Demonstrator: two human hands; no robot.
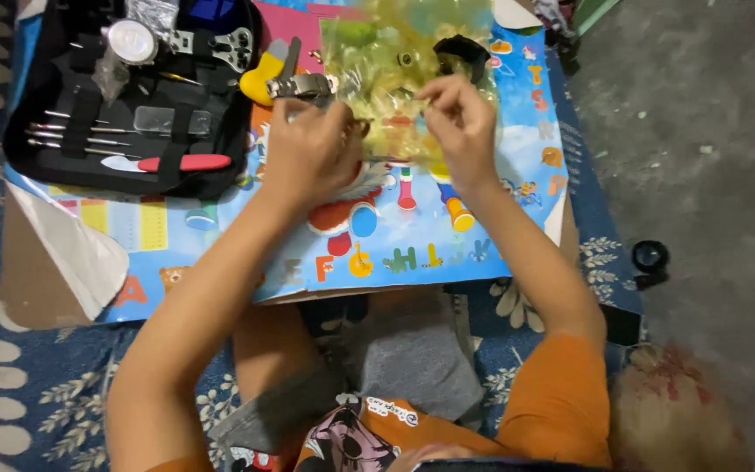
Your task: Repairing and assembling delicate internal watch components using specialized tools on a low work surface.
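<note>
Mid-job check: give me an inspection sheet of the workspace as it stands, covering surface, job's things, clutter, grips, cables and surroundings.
Surface: colourful alphabet poster laid over brown cardboard on a blue patterned rug.
Job's things: clear yellowish plastic bag under both hands; small part between the fingers too small to tell.
Clutter: open black tool case holding thin metal tools and a red-handled tool; yellow-handled tool; metal watch band; black curved part.
Grips: left hand and right hand pinched close together over the bag.
Cables: nothing seen.
Surroundings: grey concrete floor; small black ring at the rug edge.
</note>
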